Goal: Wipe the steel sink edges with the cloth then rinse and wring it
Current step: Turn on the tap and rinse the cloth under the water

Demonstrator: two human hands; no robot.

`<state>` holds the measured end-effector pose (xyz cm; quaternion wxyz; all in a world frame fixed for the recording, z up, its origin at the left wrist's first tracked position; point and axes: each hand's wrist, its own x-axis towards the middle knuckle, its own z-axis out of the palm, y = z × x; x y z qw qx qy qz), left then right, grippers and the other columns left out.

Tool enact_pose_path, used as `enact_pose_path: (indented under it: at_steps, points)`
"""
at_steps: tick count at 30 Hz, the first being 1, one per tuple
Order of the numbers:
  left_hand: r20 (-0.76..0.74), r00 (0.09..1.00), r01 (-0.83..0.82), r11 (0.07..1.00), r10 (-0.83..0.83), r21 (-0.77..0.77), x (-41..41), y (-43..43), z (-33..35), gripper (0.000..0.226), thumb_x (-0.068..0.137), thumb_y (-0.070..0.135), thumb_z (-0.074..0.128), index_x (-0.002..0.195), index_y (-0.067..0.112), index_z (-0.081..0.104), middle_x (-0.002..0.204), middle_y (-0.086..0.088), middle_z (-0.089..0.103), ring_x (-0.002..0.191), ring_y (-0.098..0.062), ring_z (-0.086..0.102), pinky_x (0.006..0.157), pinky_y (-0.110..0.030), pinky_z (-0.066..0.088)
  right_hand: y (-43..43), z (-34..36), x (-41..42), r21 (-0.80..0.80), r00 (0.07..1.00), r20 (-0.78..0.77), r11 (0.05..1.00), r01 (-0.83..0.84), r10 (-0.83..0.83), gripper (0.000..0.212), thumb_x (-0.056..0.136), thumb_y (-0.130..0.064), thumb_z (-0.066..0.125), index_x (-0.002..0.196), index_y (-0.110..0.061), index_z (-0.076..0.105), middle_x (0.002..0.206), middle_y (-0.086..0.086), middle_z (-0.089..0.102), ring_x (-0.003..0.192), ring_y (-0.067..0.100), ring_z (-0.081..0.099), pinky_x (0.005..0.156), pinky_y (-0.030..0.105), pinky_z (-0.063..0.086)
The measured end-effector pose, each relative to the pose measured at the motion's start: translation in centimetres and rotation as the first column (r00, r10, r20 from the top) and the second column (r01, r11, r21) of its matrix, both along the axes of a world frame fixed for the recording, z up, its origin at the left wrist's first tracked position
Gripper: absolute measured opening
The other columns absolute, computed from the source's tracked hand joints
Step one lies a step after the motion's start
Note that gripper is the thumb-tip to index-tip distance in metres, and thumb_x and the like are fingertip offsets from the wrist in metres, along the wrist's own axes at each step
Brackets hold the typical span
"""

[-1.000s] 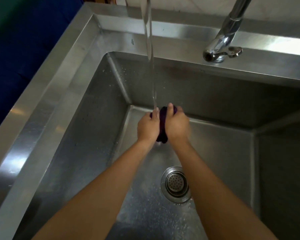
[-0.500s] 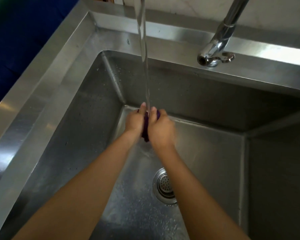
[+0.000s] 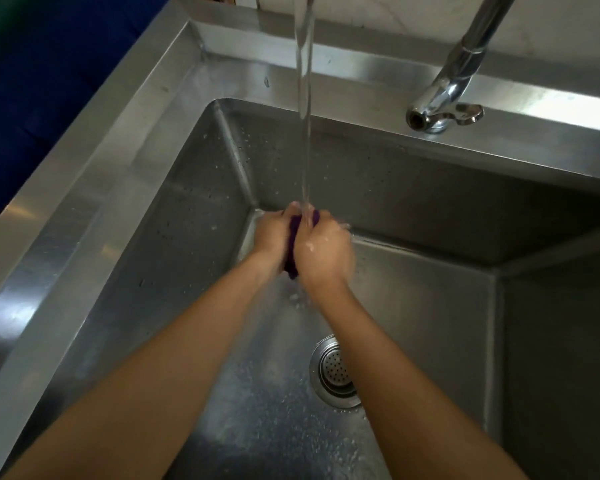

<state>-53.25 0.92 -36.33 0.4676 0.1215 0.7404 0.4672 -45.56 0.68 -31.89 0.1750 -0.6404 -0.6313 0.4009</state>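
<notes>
Two hands together, left hand and right hand clamped on bunched purple cloth, water stream, brushed steel sink

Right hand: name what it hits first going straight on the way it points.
Beyond the dark purple cloth it grips and the falling water stream, the right hand would likely meet the steel sink's rear wall; depth is unclear.

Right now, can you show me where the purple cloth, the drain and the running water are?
purple cloth (image 3: 293,233): head view, on its visible dark middle strip.
drain (image 3: 335,374): head view, on the holed strainer centre.
running water (image 3: 304,116): head view, on the stream's middle stretch.
</notes>
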Motion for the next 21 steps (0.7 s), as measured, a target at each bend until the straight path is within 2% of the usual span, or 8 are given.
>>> enact_pose_path:
  at_steps: [3,5,7,11,13,16,18,21]
  points:
    - [-0.236,0.971,0.049,0.999,-0.047,0.003,1.4,-0.8,0.2,0.044,0.094,0.034,0.047,0.064,0.006,0.062,0.085,-0.026,0.068,0.084,-0.037,0.066,0.075,-0.040,0.049,2.3,-0.5,0.0,-0.088,0.998,0.037,0.994,0.058,-0.055,0.045,0.099,-0.036,0.033,0.105,-0.004,0.064,0.112,0.023,0.065,0.104,0.038,0.060,0.081,0.036,0.046]
    - [-0.280,0.959,0.030,0.999,-0.038,-0.033,1.1,-0.5,0.3,0.042,0.094,0.035,0.047,0.067,0.008,0.064,0.091,-0.026,0.068,0.086,-0.034,0.065,0.080,-0.042,0.049,2.4,-0.7,0.2,-0.105,0.998,0.039,0.993,0.062,-0.059,0.045,0.099,-0.035,0.033,0.105,-0.004,0.064,0.111,0.023,0.065,0.104,0.038,0.060,0.081,0.036,0.046]
    - [-0.217,0.976,0.021,1.000,-0.024,-0.018,-0.1,-0.3,0.2,0.038,0.091,0.032,0.054,0.069,0.004,0.067,0.084,-0.026,0.069,0.079,-0.031,0.065,0.079,-0.040,0.049,0.9,-0.2,-0.1,-0.084,0.999,0.050,0.996,0.012,-0.008,0.045,0.099,-0.037,0.032,0.105,-0.004,0.063,0.109,0.024,0.066,0.104,0.039,0.061,0.080,0.037,0.046]
    - [0.110,0.992,-0.065,0.996,0.057,0.068,-1.4,-0.2,-0.1,0.052,0.094,0.021,0.051,0.043,0.012,0.059,0.039,0.003,0.056,0.040,-0.008,0.054,0.048,-0.014,0.042,-1.0,0.9,-0.9,-0.004,0.995,0.066,0.998,-0.069,0.069,0.043,0.098,-0.038,0.032,0.106,-0.007,0.061,0.108,0.021,0.066,0.103,0.038,0.061,0.080,0.039,0.047]
    - [0.062,0.997,-0.050,0.997,0.047,0.056,-0.6,-0.1,-0.1,0.053,0.093,0.023,0.051,0.042,0.013,0.064,0.049,-0.002,0.061,0.048,-0.012,0.057,0.058,-0.023,0.045,0.8,0.3,-0.9,-0.054,0.995,0.096,0.999,-0.007,0.012,0.045,0.097,-0.039,0.033,0.106,-0.007,0.063,0.112,0.021,0.065,0.105,0.038,0.061,0.082,0.038,0.047]
    - [-0.226,0.974,0.000,0.999,-0.011,-0.046,1.1,-1.1,0.5,0.039,0.094,0.034,0.048,0.072,0.010,0.068,0.087,-0.022,0.069,0.079,-0.026,0.062,0.077,-0.039,0.049,3.0,-1.0,-0.3,-0.116,0.989,0.143,0.992,0.049,-0.032,0.045,0.097,-0.035,0.032,0.105,-0.005,0.065,0.112,0.021,0.066,0.102,0.037,0.062,0.082,0.037,0.048]
    - [-0.289,0.957,0.023,0.999,-0.030,-0.030,1.7,-2.1,0.6,0.032,0.096,0.036,0.042,0.085,0.014,0.061,0.096,-0.020,0.067,0.083,-0.030,0.064,0.075,-0.041,0.052,3.2,-1.7,0.0,-0.058,0.983,0.183,0.998,0.034,-0.023,0.045,0.098,-0.036,0.031,0.105,-0.004,0.062,0.109,0.021,0.066,0.100,0.037,0.062,0.080,0.038,0.048]
    - [-0.074,0.997,0.014,0.999,-0.017,-0.046,1.8,-2.8,1.1,0.035,0.097,0.044,0.036,0.093,0.016,0.056,0.094,-0.013,0.065,0.072,-0.028,0.064,0.057,-0.039,0.056,3.0,-2.4,0.5,0.039,0.965,0.262,0.999,-0.021,0.010,0.045,0.096,-0.045,0.035,0.111,-0.005,0.049,0.112,0.019,0.061,0.103,0.038,0.060,0.078,0.040,0.046]
